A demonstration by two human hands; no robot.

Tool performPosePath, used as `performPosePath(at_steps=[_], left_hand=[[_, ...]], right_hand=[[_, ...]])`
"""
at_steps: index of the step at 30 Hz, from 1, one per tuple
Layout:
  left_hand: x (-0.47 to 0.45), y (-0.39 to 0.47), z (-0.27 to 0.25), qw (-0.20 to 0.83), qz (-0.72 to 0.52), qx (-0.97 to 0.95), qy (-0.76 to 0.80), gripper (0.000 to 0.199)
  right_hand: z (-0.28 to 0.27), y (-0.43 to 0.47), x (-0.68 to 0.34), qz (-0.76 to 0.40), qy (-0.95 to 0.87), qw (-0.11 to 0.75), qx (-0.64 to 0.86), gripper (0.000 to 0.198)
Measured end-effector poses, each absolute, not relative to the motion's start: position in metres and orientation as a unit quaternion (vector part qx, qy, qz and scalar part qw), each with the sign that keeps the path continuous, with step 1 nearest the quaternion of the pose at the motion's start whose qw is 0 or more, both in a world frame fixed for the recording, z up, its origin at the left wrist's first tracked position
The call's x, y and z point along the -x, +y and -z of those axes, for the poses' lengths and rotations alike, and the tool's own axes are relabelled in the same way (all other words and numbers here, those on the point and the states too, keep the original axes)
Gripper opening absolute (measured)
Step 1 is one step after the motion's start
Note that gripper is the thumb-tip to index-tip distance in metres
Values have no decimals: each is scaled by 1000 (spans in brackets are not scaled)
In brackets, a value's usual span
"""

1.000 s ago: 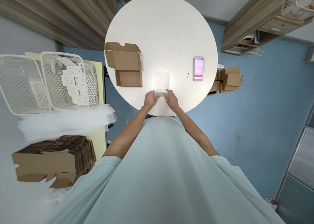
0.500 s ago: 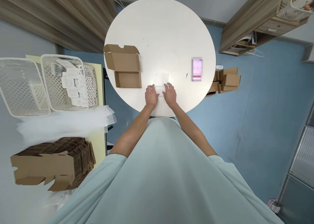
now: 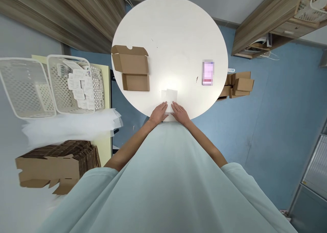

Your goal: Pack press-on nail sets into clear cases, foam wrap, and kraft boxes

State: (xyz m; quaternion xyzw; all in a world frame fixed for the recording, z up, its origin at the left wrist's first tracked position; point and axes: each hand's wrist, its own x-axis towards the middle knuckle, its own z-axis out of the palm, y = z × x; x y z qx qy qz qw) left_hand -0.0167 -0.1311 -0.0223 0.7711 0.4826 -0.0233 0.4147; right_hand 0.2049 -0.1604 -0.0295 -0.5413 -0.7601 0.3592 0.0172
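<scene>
A thin white sheet (image 3: pixel 171 95), looking folded over itself, lies at the near edge of the round white table (image 3: pixel 176 29). On its left side rests my left hand (image 3: pixel 158 113), fingers stretched out and flat. My right hand (image 3: pixel 180 113) lies on the right side of the sheet in the same way, its fingertips close to those of the left. Whether something is wrapped inside the sheet I cannot tell. To the left on the table stands an open brown cardboard box (image 3: pixel 135 82), its lid folded back.
A phone (image 3: pixel 208 72), blurred out, lies on the table's right. On a side table at left are white baskets (image 3: pixel 55 86), one with small white packets, a stack of white sheets (image 3: pixel 74 126) and flattened cardboard boxes (image 3: pixel 51 170). Brown boxes (image 3: pixel 242 84) are beyond the table's right edge.
Both hands have come nearer to my body with the white sheet. Their fingers, curled before, now lie flat on it. The camera view has shifted slightly.
</scene>
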Motion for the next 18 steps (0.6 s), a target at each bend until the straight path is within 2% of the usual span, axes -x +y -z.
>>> performPosePath(at_steps=[5, 8, 13, 18], left_hand=[[17, -120, 16, 445, 9, -716, 538, 63], [15, -99, 12, 464, 4, -666, 584, 53], [9, -70, 15, 462, 29, -579, 672, 30], [-3, -62, 23, 431, 37, -487, 759, 21]], right_hand=[[23, -157, -211, -374, -756, 34, 536, 59], [20, -138, -209, -382, -727, 40, 569, 53], [19, -99, -196, -374, -665, 7, 647, 51], [21, -72, -184, -373, -604, -21, 704, 39]])
